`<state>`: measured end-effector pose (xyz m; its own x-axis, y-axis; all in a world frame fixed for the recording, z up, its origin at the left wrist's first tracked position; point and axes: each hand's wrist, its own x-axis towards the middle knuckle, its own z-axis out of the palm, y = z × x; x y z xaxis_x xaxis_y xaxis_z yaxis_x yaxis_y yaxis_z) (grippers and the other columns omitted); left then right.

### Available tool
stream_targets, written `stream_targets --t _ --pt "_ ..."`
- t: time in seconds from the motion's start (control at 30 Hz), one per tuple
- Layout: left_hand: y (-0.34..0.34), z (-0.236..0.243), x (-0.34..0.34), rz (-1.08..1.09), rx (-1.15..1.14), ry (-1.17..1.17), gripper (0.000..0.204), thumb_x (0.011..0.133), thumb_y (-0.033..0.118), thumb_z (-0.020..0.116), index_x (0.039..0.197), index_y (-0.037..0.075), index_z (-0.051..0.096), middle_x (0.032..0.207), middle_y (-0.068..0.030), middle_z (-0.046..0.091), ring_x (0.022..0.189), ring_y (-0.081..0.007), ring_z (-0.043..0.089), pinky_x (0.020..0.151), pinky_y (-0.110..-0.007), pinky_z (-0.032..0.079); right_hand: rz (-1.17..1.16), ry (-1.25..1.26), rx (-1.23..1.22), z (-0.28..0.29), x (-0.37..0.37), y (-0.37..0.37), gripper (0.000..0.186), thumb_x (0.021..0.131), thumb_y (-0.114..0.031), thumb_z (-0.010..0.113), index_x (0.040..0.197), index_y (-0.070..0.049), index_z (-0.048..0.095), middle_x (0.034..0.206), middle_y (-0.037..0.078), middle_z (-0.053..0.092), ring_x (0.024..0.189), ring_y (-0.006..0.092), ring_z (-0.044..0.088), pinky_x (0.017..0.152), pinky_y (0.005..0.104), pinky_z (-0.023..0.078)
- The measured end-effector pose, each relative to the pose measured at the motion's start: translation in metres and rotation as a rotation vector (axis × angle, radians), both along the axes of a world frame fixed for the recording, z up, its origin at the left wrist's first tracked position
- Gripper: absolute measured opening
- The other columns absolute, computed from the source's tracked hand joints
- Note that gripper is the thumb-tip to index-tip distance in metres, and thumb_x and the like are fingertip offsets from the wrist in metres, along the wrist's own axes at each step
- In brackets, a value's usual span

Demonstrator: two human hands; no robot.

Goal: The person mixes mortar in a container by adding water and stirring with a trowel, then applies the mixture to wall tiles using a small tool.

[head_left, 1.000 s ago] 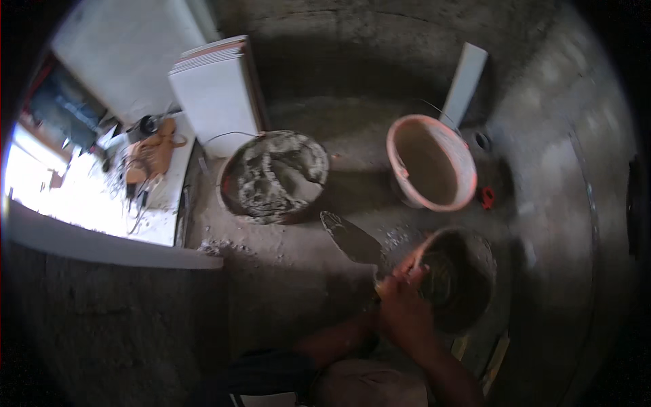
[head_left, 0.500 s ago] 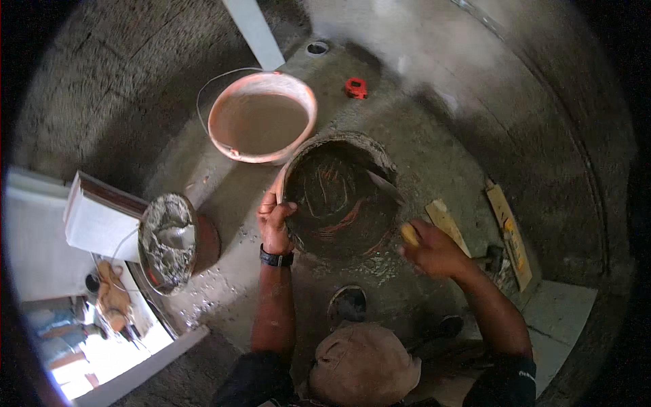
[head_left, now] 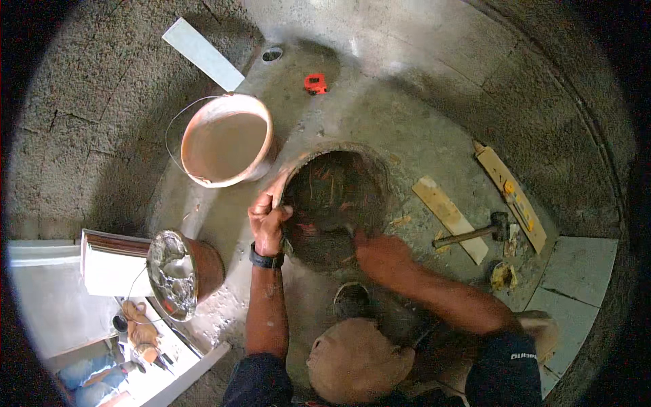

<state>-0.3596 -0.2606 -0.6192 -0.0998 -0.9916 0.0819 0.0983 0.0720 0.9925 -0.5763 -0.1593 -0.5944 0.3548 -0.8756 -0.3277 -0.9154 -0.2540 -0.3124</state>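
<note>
A bucket [head_left: 337, 178] with a dark, mortar-smeared inside stands tilted in front of me, its mouth toward me. My left hand [head_left: 269, 220], with a black band on the wrist, is closed on the bucket's left rim, thumb over the edge. My right hand [head_left: 381, 256] is blurred and closed at the near right side of the bucket's mouth. It grips a trowel, whose yellow handle and metal blade show in the earlier frame; now the hand and the dark inside mostly hide it.
A bucket of murky water [head_left: 227, 146] stands beyond on the left. Nearer left is a bucket of grey mortar [head_left: 175, 275], beside stacked tiles [head_left: 112, 264]. A red tape measure [head_left: 315, 84] lies far off. At right are a hammer [head_left: 468, 235], a board [head_left: 444, 210] and a yellow level [head_left: 519, 203].
My right hand has moved left and slightly nearer, bringing the trowel from outside the right rim to the bucket's mouth. My left hand keeps its hold. The view has shifted, uncovering the hammer.
</note>
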Motion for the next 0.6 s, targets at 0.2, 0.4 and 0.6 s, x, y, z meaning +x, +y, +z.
stream_targets --t 0.2,0.4,0.6 --pt "-0.002 0.003 -0.019 -0.058 -0.015 -0.04 0.06 0.062 -0.001 0.051 0.122 -0.007 0.058 0.13 -0.0151 0.056 0.126 -0.024 0.047 0.111 -0.036 0.028 -0.111 -0.053 -0.016 -0.002 0.0 -0.009 0.048 0.079 -0.005 0.058 0.122 0.011 0.045 0.083 0.025 0.065 0.076 0.0381 0.067 0.066 0.0469 0.054" --pt "-0.001 0.006 -0.02 0.012 0.04 0.04 0.06 0.063 -0.002 0.051 0.122 -0.007 0.058 0.129 -0.0152 0.057 0.124 -0.0245 0.049 0.11 -0.036 0.03 -0.061 -0.122 0.315 -0.016 -0.011 -0.006 0.039 0.08 -0.005 0.056 0.116 0.007 0.05 0.087 0.024 0.065 0.079 0.038 0.066 0.069 0.0484 0.053" --pt "-0.002 0.004 -0.02 0.006 -0.007 0.024 0.063 0.061 -0.003 0.05 0.123 -0.007 0.057 0.128 -0.0153 0.057 0.123 -0.0246 0.05 0.11 -0.036 0.03 -0.046 -0.242 0.116 -0.014 -0.001 0.008 0.035 0.084 -0.01 0.051 0.115 0.006 0.05 0.087 0.026 0.064 0.081 0.0392 0.066 0.071 0.0506 0.052"
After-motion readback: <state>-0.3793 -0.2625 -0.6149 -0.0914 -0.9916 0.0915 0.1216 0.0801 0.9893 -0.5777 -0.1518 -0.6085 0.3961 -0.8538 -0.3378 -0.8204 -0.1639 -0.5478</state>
